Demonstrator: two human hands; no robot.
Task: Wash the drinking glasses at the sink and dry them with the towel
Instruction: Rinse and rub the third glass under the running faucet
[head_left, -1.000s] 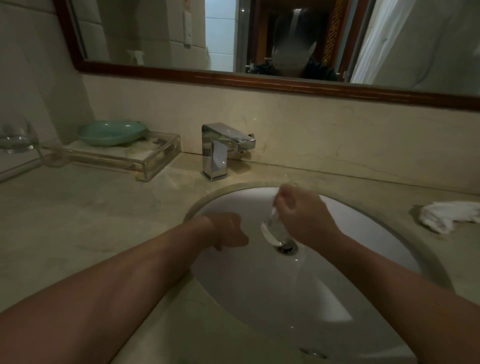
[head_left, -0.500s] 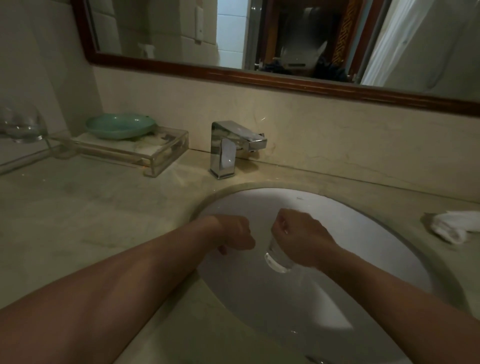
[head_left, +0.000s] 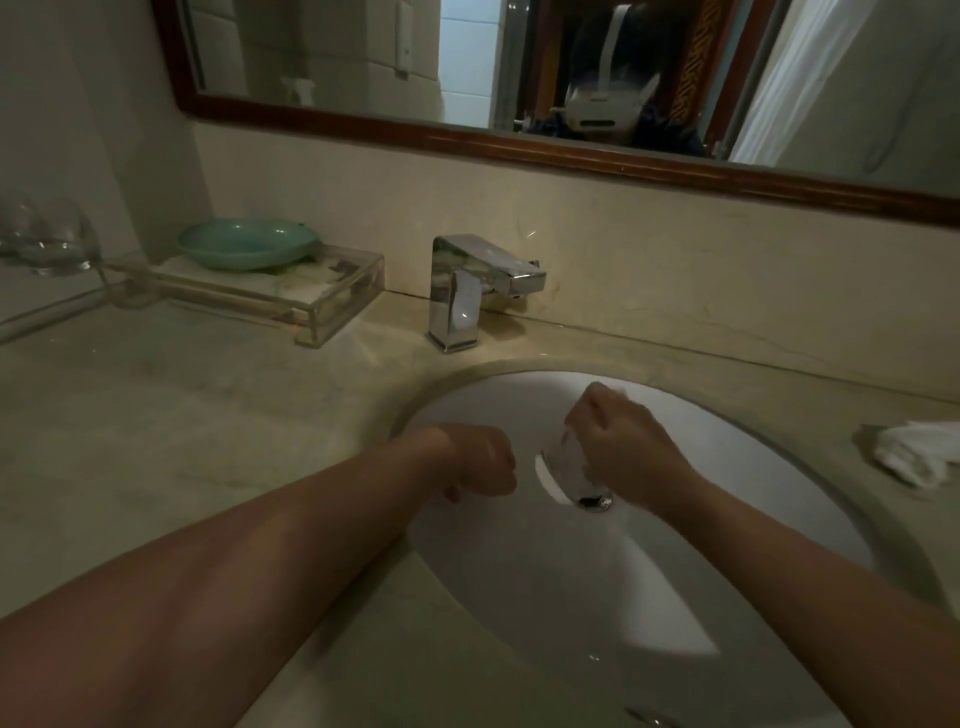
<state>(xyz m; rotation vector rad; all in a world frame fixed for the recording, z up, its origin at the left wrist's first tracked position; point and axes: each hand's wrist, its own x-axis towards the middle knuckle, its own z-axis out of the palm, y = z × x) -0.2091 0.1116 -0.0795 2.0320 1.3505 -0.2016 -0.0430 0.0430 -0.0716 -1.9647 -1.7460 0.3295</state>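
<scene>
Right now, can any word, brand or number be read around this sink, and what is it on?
None can be read. The faucet shows no brand mark, the glass in the right hand is plain, and dark patches inside the clear tray are too blurred to tell if they are print.

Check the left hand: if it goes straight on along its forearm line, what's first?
Probably the glass gripped by the right hand; the left hand sits just beside it, though depth is unclear.
</scene>
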